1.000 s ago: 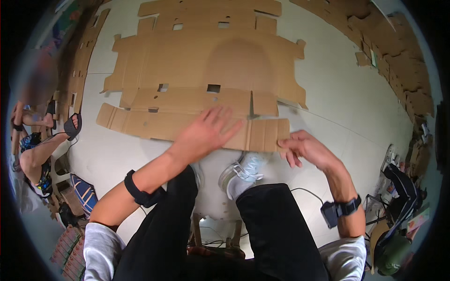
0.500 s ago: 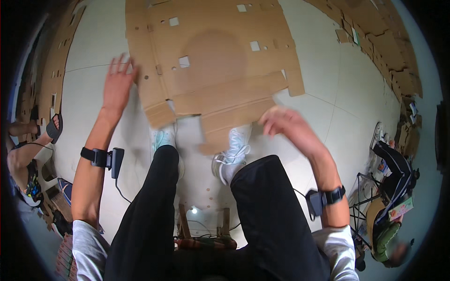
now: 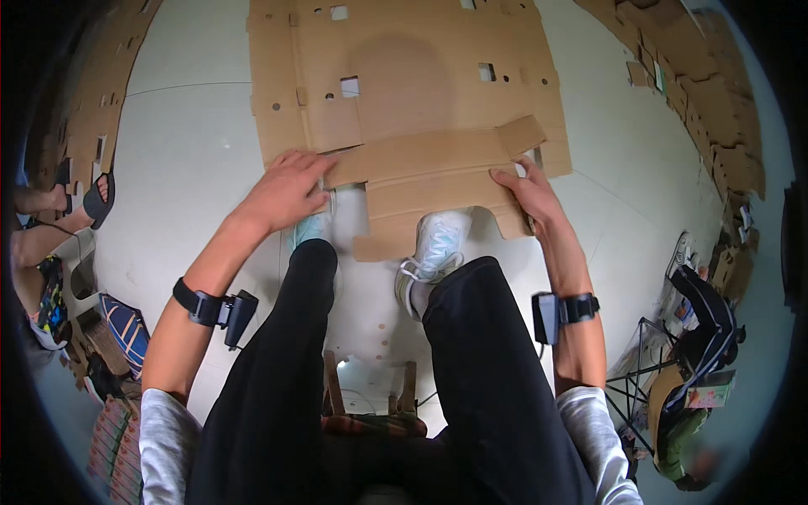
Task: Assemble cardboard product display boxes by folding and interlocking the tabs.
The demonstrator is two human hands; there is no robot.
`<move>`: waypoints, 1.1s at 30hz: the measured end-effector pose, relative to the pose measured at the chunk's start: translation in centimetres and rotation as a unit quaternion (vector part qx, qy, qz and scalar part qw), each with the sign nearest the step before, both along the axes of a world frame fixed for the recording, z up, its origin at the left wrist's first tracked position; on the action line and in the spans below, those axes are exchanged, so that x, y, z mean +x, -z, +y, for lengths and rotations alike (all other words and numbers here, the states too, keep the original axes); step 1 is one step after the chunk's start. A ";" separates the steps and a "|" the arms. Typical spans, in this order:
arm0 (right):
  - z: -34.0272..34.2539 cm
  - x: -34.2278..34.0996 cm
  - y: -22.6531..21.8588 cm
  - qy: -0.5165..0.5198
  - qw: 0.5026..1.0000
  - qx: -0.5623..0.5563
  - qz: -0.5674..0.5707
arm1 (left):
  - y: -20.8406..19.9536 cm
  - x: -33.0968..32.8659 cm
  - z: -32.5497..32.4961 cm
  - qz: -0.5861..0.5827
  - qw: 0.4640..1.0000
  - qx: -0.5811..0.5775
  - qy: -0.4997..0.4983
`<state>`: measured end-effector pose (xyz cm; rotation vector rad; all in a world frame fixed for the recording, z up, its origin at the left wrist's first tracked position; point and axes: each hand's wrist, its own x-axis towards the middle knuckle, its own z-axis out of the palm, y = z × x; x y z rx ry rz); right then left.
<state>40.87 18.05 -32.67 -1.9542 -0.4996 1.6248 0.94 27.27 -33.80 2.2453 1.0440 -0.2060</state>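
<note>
A large flat brown cardboard sheet (image 3: 404,93), with square cut-outs and round holes, lies on the floor before me. Its near edge is creased into flaps that reach over my shoes. My left hand (image 3: 293,189) is closed over the near left corner flap, its fingers bent across the cardboard and its thumb towards me. The part under that palm is hidden. At the near right, my right hand (image 3: 532,192) pinches the edge of the front flap (image 3: 438,192), thumb on top, other fingers partly hidden. A small flap (image 3: 522,133) beside it stands tilted up.
My white shoes (image 3: 442,240) stand under and beside the front flap. More cardboard lies along the left (image 3: 109,84) and right (image 3: 690,93). Another person's sandaled foot (image 3: 99,198) is at the left. A person in green (image 3: 680,438) sits at the right beside a folding frame (image 3: 635,379).
Both hands have come down onto the cardboard's near edge, the left moving towards me and right. The sheet sits farther right in view, and its small right flap is now raised.
</note>
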 end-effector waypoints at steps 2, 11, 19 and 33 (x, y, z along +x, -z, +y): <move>-0.3 -0.4 -3.1 0.007 1.000 0.022 -0.013 | -1.8 -0.7 0.6 -0.026 0.999 -0.022 -0.015; -0.7 -0.8 -10.3 -0.070 0.993 0.084 0.048 | -5.5 -1.3 -0.2 -0.139 0.966 0.085 -0.201; -4.9 -8.4 -10.0 -0.208 0.907 -0.148 0.334 | -3.6 -6.8 -2.7 -0.047 0.998 0.007 -0.045; -15.8 2.2 0.2 -0.429 0.811 0.108 -0.384 | -3.4 -10.3 -7.0 -0.044 0.997 -0.007 -0.065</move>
